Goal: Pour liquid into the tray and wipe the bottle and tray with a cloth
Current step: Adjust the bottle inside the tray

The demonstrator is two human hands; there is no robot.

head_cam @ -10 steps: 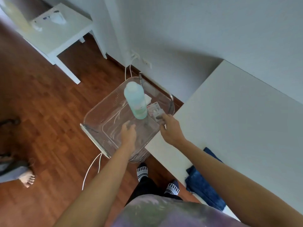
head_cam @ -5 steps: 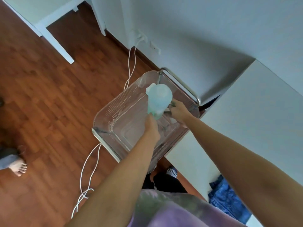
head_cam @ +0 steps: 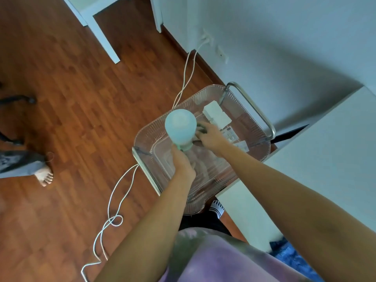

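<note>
Head view, centre of the frame: the left hand (head_cam: pixel 183 163) has its grip curled round the lower end of the pale blue-green bottle (head_cam: pixel 180 127), whose broad rounded end faces the camera. The right hand (head_cam: pixel 210 136) reaches in just right of the bottle; its fingers touch something dark there, and whether they hold it I cannot tell. Both are over the clear ribbed tray (head_cam: pixel 203 192), right of centre, which has a metal handle (head_cam: pixel 252 106) and white cards (head_cam: pixel 216 116) at its upper end. Pouring well probably means tipping slowly, with the mouth low over the tray's bare middle, clear of the cards. The bottle looks translucent, smooth and slippery if wet.
</note>
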